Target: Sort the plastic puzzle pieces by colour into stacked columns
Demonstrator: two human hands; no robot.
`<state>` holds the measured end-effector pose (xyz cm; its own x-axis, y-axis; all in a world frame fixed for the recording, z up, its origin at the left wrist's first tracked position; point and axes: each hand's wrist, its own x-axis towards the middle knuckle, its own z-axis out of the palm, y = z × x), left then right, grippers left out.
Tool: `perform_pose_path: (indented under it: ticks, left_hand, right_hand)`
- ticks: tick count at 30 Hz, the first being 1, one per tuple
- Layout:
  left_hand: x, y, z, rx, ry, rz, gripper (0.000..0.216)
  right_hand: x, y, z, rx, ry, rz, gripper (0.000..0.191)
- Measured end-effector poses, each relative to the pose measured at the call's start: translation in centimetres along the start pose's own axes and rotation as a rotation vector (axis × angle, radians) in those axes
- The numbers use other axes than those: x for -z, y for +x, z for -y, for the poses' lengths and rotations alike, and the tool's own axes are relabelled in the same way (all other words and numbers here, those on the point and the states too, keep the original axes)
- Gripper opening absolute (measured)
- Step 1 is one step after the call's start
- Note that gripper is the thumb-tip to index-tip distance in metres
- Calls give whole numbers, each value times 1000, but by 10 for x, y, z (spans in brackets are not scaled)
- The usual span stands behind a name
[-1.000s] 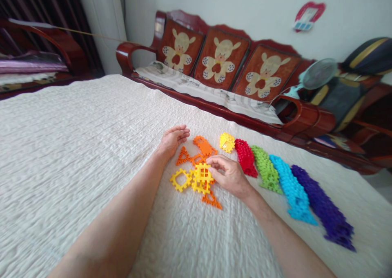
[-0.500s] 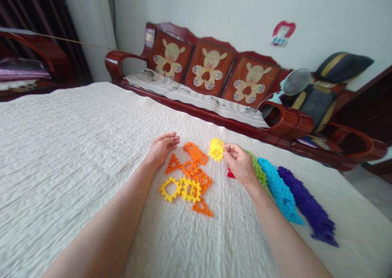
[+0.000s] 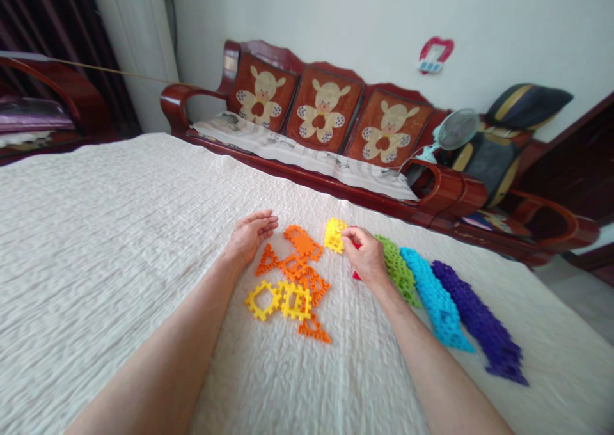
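Note:
My left hand [image 3: 250,235] is held with fingers stretched out and nothing in it, just left of the orange toothed building pieces [image 3: 301,242]. My right hand [image 3: 365,254] is pinched at the right edge of a small group of yellow toothed building pieces [image 3: 334,235]; its fingertips partly cover that edge. Two more yellow frame pieces [image 3: 264,300] lie nearer to me, overlapping the loose orange ones. Red pieces [image 3: 356,274] show only in part behind my right hand.
Right of my right hand lie rows of green [image 3: 397,268], light blue [image 3: 435,297] and purple pieces [image 3: 480,323]. All rest on a white quilted cover [image 3: 144,230]. Beyond its far edge stand a wooden sofa [image 3: 297,179] with bear cushions and a small fan [image 3: 458,130].
The view has shifted slightly. My right hand stays at the yellow group, and its fingers look more drawn together; more red shows behind it. My left hand is nearly still.

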<state>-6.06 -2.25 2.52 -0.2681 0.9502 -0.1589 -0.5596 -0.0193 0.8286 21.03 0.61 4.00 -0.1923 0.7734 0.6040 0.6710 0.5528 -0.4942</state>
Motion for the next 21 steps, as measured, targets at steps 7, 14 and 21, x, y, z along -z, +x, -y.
perform_pose_path:
  ticks: [7, 14, 21]
  left_hand:
    - [-2, -1, -1, -5, 10, -3, 18]
    - [-3, -2, -2, 4, 11, -10, 17]
    - [-1, -1, 0, 4, 6, 3, 19]
  right_hand:
    - [4, 0, -8, 128, -171, 7, 15]
    - [5, 1, -9, 185, -306, 19, 14]
    - [6, -2, 1, 212, -244, -26, 15]
